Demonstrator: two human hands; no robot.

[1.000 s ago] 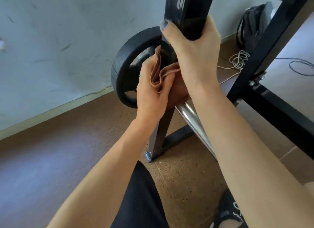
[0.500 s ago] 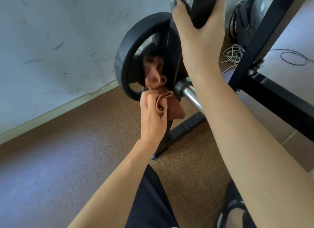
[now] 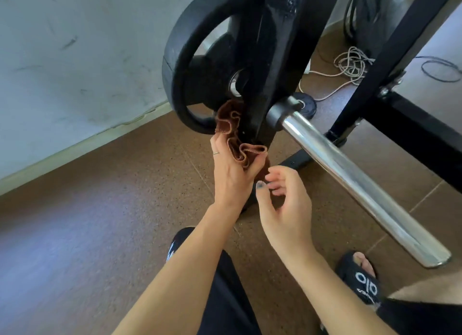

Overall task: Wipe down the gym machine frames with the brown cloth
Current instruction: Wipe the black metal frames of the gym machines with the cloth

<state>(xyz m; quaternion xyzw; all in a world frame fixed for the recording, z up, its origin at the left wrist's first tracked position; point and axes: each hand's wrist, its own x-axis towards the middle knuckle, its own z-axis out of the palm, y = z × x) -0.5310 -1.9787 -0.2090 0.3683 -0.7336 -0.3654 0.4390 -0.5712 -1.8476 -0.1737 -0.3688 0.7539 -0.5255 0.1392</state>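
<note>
My left hand (image 3: 232,174) grips the cloth (image 3: 237,144), fingers curled round its bunched middle, pressing it up against the lower part of the black post (image 3: 265,84) of the machine. My right hand (image 3: 282,204) hangs just beside it, fingers loosely bent and holding nothing, its tips close to the hanging tail of the cloth; I cannot tell whether they touch it. The cloth is soft and light, I judge, and it folds on itself readily, so it will slip off the steel unless I keep the wad tight in my palm; the best hold is where I have it, around the gathered centre, with the loose end tucked in by the other hand. It is a warm reddish brown with a stitched hem, ruffled into several wavy folds above my thumb, one part reaching up toward the plate (image 3: 190,67) and another drooping below my palm. The post itself is stiff, glossy and dark, and will take firm pressure. Beside it the chrome bar (image 3: 350,177) juts out toward me over the brown speckled floor (image 3: 87,222). Farther off, a second black frame leg (image 3: 390,49) slants up on the right, with a tangle of pale cord (image 3: 350,64) lying behind it near the wall (image 3: 75,47).
</note>
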